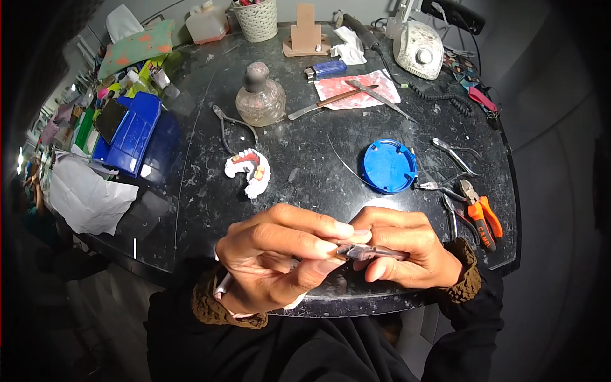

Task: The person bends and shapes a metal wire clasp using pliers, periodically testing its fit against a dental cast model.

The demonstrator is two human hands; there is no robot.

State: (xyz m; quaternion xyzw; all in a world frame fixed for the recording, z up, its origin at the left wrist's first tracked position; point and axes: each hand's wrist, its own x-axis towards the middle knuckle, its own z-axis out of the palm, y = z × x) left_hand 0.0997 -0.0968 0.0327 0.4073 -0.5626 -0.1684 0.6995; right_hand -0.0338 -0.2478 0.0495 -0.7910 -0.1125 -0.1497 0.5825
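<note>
Slim grey metal pliers (364, 253) are gripped by the right hand (410, 248), long axis running left-right, nose toward the left hand (273, 251), whose grip cannot be made out.

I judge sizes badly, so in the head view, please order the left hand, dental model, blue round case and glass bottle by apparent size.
1. Left hand, largest
2. Glass bottle and blue round case, too alike to rank
3. Dental model, smallest
</note>
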